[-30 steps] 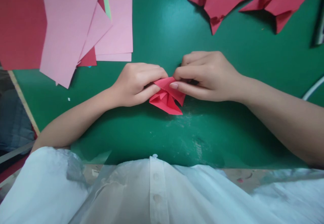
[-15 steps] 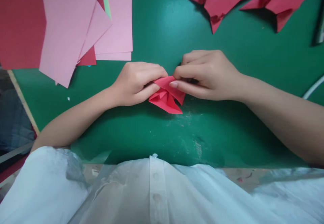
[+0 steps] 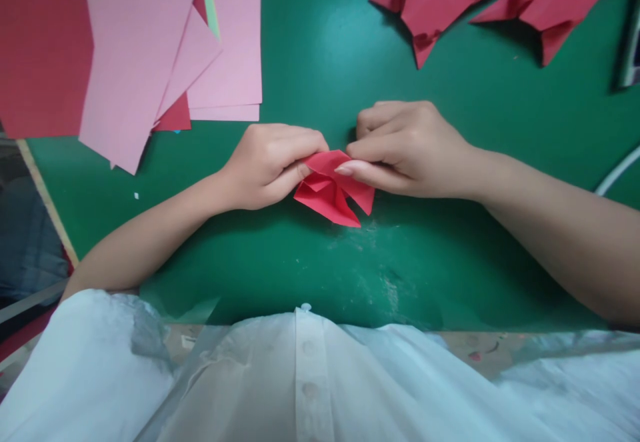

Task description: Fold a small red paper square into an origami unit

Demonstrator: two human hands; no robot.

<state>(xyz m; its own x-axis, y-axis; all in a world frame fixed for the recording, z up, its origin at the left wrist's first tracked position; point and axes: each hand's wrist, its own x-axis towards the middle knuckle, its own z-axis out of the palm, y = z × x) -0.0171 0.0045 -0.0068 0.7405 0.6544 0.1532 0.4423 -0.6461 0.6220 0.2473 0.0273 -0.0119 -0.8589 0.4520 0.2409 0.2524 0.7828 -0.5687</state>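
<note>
both hands pinching folded red paper at frame centre

since the earlier frame the right hand has shifted slightly, and the right flap of the folded red paper now reaches a little further toward the lower right. the left hand has kept its position.

the folded red paper sits at the centre of the frame, on the green mat, between the two hands. the left hand is closed on its left edge, thumb and curled fingers pressed together on the paper. the right hand is closed on its upper right edge, thumb lying flat along the top fold and fingers curled above it. the lower point of the paper projects free toward the bottom of the frame.

pink paper sheets lie fanned in the upper left of the frame, overlapping a red sheet. folded red paper pieces lie in the upper right, well apart from the hands. a white shirt fills the bottom of the frame.
</note>
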